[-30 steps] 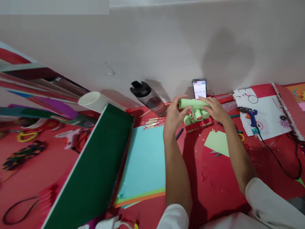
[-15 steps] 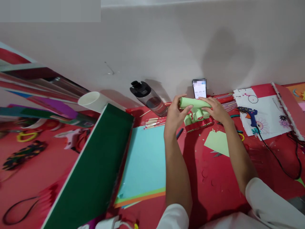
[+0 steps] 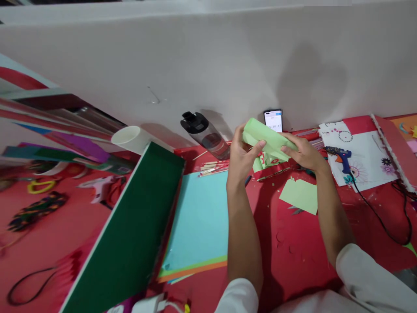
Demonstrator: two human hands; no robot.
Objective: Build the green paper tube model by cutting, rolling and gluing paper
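Both of my hands grip a curved light green paper sheet (image 3: 267, 137) in the air. My left hand (image 3: 243, 154) is closed on its left end, thumb on the near face. On the right end, my right hand (image 3: 301, 152) pinches the paper with its thumb in front. Just below and behind the sheet stands a small green and red paper model (image 3: 272, 167), partly hidden by the paper. A cut piece of light green paper (image 3: 299, 194) lies on the red table nearer to me, over a partly covered pair of scissors (image 3: 296, 211).
A blue glue gun (image 3: 342, 158) rests on white patterned paper at right, its cord trailing. Behind are a phone (image 3: 273, 121) against the wall and a dark-lidded bottle (image 3: 206, 134). Thin sticks (image 3: 213, 167), blue paper sheets (image 3: 198, 221) and a green board (image 3: 130, 234) lie left.
The green paper, rolled into a tube before, has opened into a wider curve and tilted. Both hands have shifted slightly, the right one farther right.
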